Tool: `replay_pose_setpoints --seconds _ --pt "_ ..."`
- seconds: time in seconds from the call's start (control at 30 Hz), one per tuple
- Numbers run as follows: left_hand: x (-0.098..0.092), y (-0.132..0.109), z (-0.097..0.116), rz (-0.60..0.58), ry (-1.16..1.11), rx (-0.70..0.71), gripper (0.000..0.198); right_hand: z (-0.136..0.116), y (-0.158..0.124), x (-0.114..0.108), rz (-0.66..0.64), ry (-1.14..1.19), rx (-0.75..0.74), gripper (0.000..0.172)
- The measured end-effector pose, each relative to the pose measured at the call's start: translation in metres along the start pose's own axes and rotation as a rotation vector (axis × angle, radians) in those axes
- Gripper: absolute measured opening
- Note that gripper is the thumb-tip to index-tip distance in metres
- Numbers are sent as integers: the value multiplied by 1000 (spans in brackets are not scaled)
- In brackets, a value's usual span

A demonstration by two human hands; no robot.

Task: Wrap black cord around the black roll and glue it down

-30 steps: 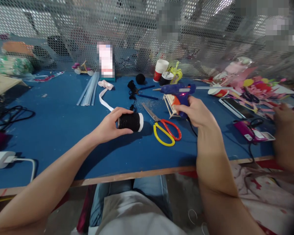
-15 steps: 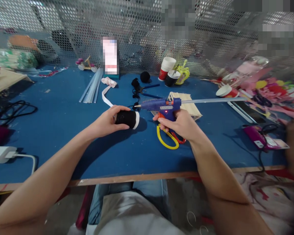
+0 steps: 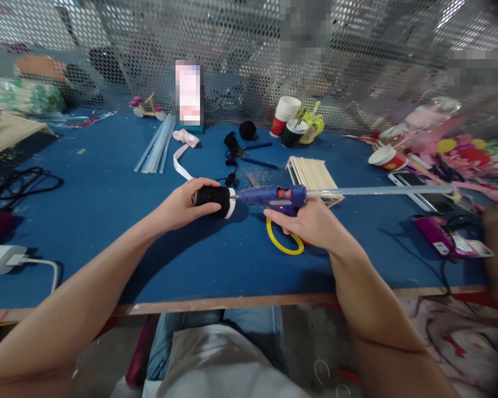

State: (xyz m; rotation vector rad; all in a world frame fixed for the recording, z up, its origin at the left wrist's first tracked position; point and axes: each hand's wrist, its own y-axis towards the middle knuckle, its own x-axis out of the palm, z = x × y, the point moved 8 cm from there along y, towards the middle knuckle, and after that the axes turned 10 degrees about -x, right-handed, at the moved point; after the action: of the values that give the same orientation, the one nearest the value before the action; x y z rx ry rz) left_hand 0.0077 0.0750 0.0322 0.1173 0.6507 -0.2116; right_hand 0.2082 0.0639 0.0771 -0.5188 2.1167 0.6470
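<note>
While a perforated metal screen (image 3: pixel 232 61) stretched right across the back, the blue tabletop (image 3: pixel 216 268) ran wide before it, and out over it came both hands, busy! The right hand (image 3: pixel 315 222) had its fingers wrapped around the grip of a blue hot glue gun (image 3: pixel 259 196), a long clear glue stick (image 3: pixel 377 190) jutting from its rear. The left hand (image 3: pixel 177 207) was clasping a black-wrapped cylinder (image 3: pixel 212 201), fingers above, thumb below, tipped on its side near the middle with its white end (image 3: pixel 231 205) facing the gun.

Beyond the gun stood a wooden stick stand (image 3: pixel 315 174); under the right hand lay scissors, one yellow handle (image 3: pixel 291 252) peeking out. Blue-handled pliers (image 3: pixel 257 161) rested farther back, white ribbon (image 3: pixel 180 163) trailed behind the left hand, and a black ball (image 3: pixel 248 130) sat beyond the pliers. And the metal nozzle (image 3: pixel 234 197)? Right at that white end, though contact could not be told!
</note>
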Motion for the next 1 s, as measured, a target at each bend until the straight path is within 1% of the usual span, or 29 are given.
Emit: replay_pose_setpoints --seconds 0.13,0.3,0.43,0.63,0.8,1.0 --pt "0 0 0 -3 -7 -13 43 -1 0 2 -27 -76 -50 28" --pt "0 0 0 -9 11 -37 44 1 -1 6 -81 -102 -39 28" --pt "0 0 1 -9 19 -39 44 -5 0 5 -75 -156 -88 23" --pt "0 1 1 0 39 -35 43 -9 1 6 -82 -207 -124 19" --pt "-1 1 1 7 47 -15 44 -8 1 5 -80 -209 -96 20" --pt "0 1 0 7 64 -15 44 -11 1 7 -126 -231 -115 18"
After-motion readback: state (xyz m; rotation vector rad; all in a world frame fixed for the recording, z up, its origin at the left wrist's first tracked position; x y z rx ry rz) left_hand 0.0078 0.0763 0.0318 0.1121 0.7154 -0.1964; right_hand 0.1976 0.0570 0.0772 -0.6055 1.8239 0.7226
